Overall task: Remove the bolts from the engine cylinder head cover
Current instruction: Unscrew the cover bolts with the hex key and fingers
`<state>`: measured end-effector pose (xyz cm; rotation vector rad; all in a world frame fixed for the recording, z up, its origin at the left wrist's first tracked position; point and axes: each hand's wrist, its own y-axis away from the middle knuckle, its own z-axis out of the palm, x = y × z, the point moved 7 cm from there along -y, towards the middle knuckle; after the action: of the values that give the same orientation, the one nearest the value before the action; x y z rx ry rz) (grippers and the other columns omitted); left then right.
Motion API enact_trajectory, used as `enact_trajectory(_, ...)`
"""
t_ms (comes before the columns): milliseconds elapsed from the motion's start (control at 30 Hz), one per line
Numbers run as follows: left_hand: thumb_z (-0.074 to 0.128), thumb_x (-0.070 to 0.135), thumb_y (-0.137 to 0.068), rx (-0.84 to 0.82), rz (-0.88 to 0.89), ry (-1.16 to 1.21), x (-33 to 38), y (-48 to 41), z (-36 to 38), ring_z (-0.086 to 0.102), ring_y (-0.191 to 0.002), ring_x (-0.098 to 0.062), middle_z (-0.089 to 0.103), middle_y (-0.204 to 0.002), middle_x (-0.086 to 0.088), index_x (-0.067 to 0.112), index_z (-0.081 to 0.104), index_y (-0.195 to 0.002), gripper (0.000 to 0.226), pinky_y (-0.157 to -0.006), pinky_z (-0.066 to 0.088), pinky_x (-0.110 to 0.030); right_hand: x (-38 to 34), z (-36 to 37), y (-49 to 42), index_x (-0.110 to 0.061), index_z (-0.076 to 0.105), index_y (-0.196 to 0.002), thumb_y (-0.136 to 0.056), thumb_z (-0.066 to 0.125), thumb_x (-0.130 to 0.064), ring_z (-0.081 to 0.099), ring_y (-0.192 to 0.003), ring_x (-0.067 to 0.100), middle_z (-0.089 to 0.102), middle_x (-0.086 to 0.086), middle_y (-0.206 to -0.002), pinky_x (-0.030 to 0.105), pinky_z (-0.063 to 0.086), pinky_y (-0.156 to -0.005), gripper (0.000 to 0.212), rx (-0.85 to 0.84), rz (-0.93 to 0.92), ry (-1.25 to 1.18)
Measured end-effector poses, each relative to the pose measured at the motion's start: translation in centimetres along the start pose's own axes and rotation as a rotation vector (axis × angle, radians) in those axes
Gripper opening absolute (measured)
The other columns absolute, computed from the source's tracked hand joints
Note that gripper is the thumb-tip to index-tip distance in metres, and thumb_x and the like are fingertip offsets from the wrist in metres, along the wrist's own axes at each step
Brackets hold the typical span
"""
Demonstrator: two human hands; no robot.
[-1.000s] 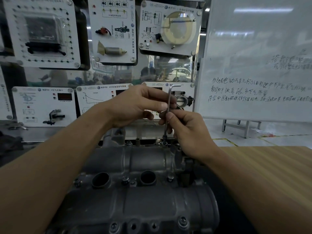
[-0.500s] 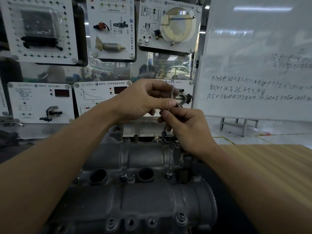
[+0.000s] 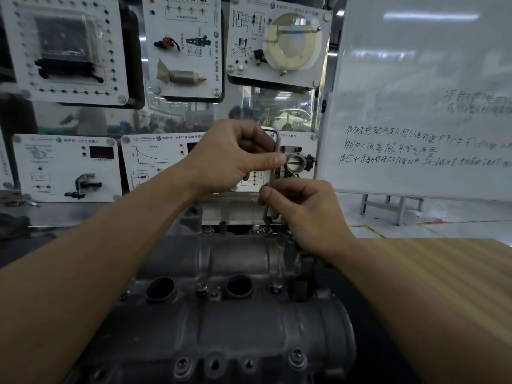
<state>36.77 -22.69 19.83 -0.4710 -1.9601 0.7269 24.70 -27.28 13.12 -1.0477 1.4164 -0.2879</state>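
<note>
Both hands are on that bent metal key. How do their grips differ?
The left hand is higher, holding the hex key near its bent top; the right hand sits lower, pinching the shaft just above a bolt. The left thumb stretches straight across; the right fingers curl tightly. Both grip the same upright key.

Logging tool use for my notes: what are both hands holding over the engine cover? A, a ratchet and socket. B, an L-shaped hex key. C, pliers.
B: the left hand grips the bent top and the right hand pinches the shaft of the L-shaped hex key, standing on a bolt.
</note>
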Motion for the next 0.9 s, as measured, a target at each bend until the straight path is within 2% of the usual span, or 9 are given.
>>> enact_trajectory(133, 0.083, 0.023, -0.067, 0.019, 0.027, -0.008, 0.1, -0.1, 0.2, 0.061, -0.056, -0.004, 0.066, -0.064, 0.005, 0.011, 0.066, -0.073, 0.022, -0.052, 0.047, -0.015, 0.3, 0.1, -0.1, -0.012, 0.073, -0.085, -0.096, 0.062, -0.009, 0.058, -0.054, 0.002, 0.071, -0.006, -0.066, 0.012, 0.044, -0.051, 0.016, -0.027, 0.006, -0.016)
enact_trajectory(233, 0.083, 0.031, -0.063, 0.034, 0.024, -0.02, 0.1, 0.0, 0.0, 0.062, -0.062, -0.01, 0.066, -0.065, 0.005, 0.014, 0.066, -0.073, 0.026, -0.056, 0.052, -0.025, 0.3, 0.2, -0.1, -0.016, 0.073, -0.088, -0.098, 0.059, -0.01, 0.056, -0.056, 0.001, 0.073, -0.001, -0.074, 0.011, 0.043, -0.05, 0.018, -0.03, 0.003, -0.016)
enact_trajectory(333, 0.085, 0.027, -0.064, 0.071, 0.011, 0.003, 0.3, 0.0, -0.7, 0.067, -0.068, -0.019, 0.069, -0.068, 0.0, 0.012, 0.065, -0.081, 0.03, -0.064, 0.058, -0.036, -0.2, 0.2, -0.1, -0.015, 0.074, -0.087, -0.098, 0.06, -0.013, 0.054, -0.053, -0.001, 0.07, -0.008, -0.067, 0.01, 0.041, -0.051, 0.018, -0.037, -0.007, 0.03)
enact_trajectory(433, 0.083, 0.009, -0.074, 0.089, -0.019, 0.03, 1.1, 0.5, -1.0, 0.07, -0.071, -0.022, 0.071, -0.073, -0.003, 0.013, 0.067, -0.089, 0.022, -0.067, 0.06, -0.036, -1.4, 0.8, -0.6, -0.013, 0.076, -0.082, -0.096, 0.063, -0.015, 0.053, -0.06, 0.006, 0.068, 0.014, -0.07, 0.027, 0.044, -0.056, 0.019, -0.051, -0.02, 0.116)
enact_trajectory(500, 0.08, 0.003, -0.078, 0.082, -0.01, -0.007, 1.8, 0.8, -1.6, 0.072, -0.07, -0.02, 0.072, -0.073, -0.002, 0.014, 0.071, -0.09, 0.019, -0.068, 0.061, -0.034, -2.5, 1.6, -1.4, -0.02, 0.076, -0.074, -0.094, 0.066, -0.019, 0.048, -0.058, 0.012, 0.062, 0.021, -0.068, 0.028, 0.04, -0.055, 0.022, -0.079, -0.009, 0.153)
enact_trajectory(633, 0.082, 0.005, -0.075, 0.087, -0.001, -0.115, 2.7, 1.4, -5.2, 0.073, -0.072, -0.019, 0.075, -0.078, -0.005, 0.011, 0.073, -0.091, 0.019, -0.068, 0.061, -0.031, -4.2, 4.8, -3.7, -0.004, 0.07, -0.069, -0.094, 0.066, -0.028, 0.043, -0.051, 0.023, 0.058, 0.023, -0.063, 0.035, 0.037, -0.051, 0.035, -0.267, -0.036, 0.345)
enact_trajectory(733, 0.083, 0.004, -0.073, 0.08, -0.078, -0.111, 1.5, 2.8, -7.5, 0.072, -0.068, -0.017, 0.074, -0.073, -0.007, 0.005, 0.072, -0.084, 0.016, -0.063, 0.058, -0.024, -3.7, 7.1, -3.8, -0.001, 0.062, -0.067, -0.095, 0.064, -0.024, 0.043, -0.051, 0.013, 0.056, 0.016, -0.061, 0.03, 0.039, -0.052, 0.036, -0.38, -0.061, 0.419)
enact_trajectory(800, 0.083, 0.004, -0.073, 0.049, -0.103, -0.159, 0.5, 4.0, -7.5, 0.071, -0.068, -0.014, 0.074, -0.073, -0.007, 0.005, 0.072, -0.082, 0.014, -0.065, 0.056, -0.024, -2.8, 7.9, -2.9, -0.003, 0.064, -0.072, -0.096, 0.063, -0.022, 0.052, -0.057, 0.015, 0.06, 0.012, -0.065, 0.03, 0.044, -0.059, 0.031, -0.436, -0.057, 0.461)
enact_trajectory(900, 0.082, 0.005, -0.075, 0.043, -0.113, -0.155, -0.8, 4.4, -7.4, 0.072, -0.072, -0.016, 0.075, -0.077, -0.009, 0.008, 0.072, -0.084, 0.013, -0.071, 0.06, -0.029, -1.9, 8.1, -2.6, -0.002, 0.068, -0.08, -0.097, 0.06, -0.023, 0.06, -0.069, 0.026, 0.066, 0.014, -0.074, 0.042, 0.047, -0.069, 0.028, -0.47, -0.042, 0.496)
